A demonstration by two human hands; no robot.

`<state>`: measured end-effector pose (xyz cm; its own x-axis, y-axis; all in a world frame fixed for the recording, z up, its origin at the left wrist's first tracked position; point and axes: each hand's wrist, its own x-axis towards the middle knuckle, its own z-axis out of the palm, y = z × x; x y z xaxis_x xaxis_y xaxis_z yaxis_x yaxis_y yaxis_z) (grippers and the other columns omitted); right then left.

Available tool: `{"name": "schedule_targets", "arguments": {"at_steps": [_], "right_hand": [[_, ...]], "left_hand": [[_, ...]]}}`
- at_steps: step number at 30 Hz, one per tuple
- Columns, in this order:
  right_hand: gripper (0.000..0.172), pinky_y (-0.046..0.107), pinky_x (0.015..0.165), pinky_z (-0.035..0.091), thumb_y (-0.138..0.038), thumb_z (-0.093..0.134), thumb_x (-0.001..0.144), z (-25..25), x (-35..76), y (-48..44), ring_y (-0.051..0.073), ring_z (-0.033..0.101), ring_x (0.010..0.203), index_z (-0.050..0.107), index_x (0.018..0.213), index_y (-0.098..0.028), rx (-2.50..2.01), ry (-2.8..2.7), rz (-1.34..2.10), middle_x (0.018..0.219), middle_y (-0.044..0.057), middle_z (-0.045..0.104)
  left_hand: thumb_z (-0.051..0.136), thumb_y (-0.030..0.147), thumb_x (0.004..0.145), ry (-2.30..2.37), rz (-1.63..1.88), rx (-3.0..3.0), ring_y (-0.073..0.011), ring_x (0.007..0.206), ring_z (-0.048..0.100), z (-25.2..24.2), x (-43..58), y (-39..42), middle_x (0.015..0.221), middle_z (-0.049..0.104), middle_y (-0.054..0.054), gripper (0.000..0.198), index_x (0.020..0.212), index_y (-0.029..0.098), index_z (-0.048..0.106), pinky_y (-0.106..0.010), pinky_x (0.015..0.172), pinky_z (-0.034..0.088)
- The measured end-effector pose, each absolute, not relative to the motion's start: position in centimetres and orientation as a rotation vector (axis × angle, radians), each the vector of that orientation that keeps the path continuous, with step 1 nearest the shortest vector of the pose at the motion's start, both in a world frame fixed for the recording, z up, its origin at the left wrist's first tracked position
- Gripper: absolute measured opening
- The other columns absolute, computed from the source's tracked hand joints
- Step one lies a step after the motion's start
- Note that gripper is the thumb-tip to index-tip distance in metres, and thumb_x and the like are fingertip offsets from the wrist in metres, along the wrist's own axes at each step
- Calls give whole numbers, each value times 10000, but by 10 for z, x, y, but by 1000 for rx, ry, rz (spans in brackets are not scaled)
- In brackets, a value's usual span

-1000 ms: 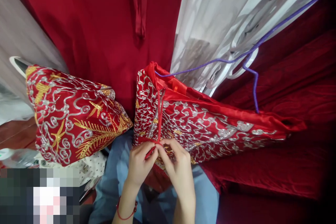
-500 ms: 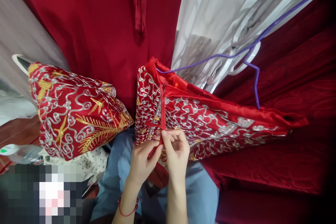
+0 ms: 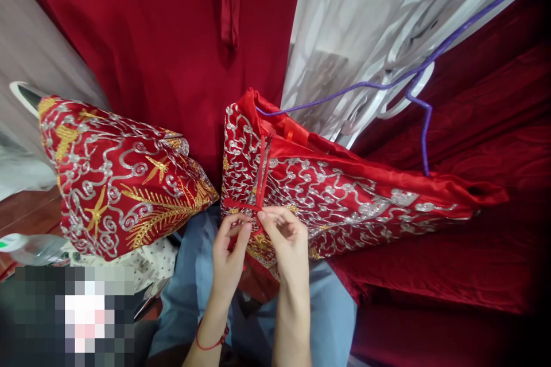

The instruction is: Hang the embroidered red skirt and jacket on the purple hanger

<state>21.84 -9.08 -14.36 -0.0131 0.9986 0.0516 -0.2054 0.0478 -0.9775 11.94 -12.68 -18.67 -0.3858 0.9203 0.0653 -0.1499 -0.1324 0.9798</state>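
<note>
A red satin-edged garment (image 3: 336, 200) with silver and gold embroidery lies across my lap, a purple hanger (image 3: 370, 85) hooked in its upper edge. A thin red ribbon (image 3: 261, 175) runs down from that edge and crosses a sideways stretch of ribbon at my fingertips. Thumb and fingers of my right hand (image 3: 289, 246) pinch the ribbon at this crossing. My left hand (image 3: 227, 255), a red bead bracelet on its wrist, is closed in a pinch just left of it, on the ribbon. Its fingers partly hide what lies between them.
To the left is another embroidered red piece (image 3: 124, 183), above a dotted cloth (image 3: 150, 266) and a clear plastic bottle (image 3: 38, 249). Plain red fabric (image 3: 172, 40) hangs ahead. White hangers (image 3: 404, 89) and dark red cloth (image 3: 482, 229) are on the right.
My left hand has moved slightly left, away from my right. The sideways stretch of ribbon is now longer and the crossing sits a little farther left.
</note>
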Motion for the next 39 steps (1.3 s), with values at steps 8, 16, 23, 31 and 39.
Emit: {"name": "schedule_targets", "arguments": {"at_steps": [8, 16, 23, 31, 39], "right_hand": [[171, 246, 687, 436, -346, 651, 867, -148, 213, -98, 112, 511, 698, 574, 824, -201, -943, -1124, 1297, 749, -28, 554], [201, 242, 579, 331, -209, 565, 862, -148, 209, -100, 102, 373, 603, 421, 723, -225, -1122, -1156, 929, 662, -68, 393], [133, 282, 752, 438, -134, 536, 802, -153, 209, -100, 146, 533, 814, 494, 887, -226, -1111, -1284, 732, 884, -7, 539], [254, 286, 698, 455, -322, 601, 869, -151, 219, -98, 143, 540, 682, 565, 1112, -257, -762, -1274, 1303, 736, -44, 561], [205, 217, 454, 192, -391, 660, 860, -160, 237, -88, 79, 151, 447, 505, 907, -265, -770, -855, 1211, 539, -122, 181]], "left_hand": [[766, 406, 794, 1283, 1783, 640, -65, 546, 496, -193, 118, -126, 689, 614, 21, 240, 896, 201, 696, -165, 496, 406], [740, 439, 831, 1205, 1844, 697, -49, 483, 329, -186, 119, -130, 566, 430, 74, 251, 890, 208, 661, -168, 477, 315], [756, 408, 825, 1193, 1783, 789, -47, 495, 350, -195, 117, -135, 590, 476, 65, 239, 885, 194, 669, -160, 483, 334], [735, 417, 844, 1167, 1715, 800, -50, 499, 383, -189, 116, -134, 617, 519, 52, 247, 939, 204, 653, -164, 483, 343], [706, 432, 869, 991, 1821, 593, -36, 422, 208, -182, 108, -122, 521, 253, 108, 235, 953, 233, 614, -148, 411, 217]]}}
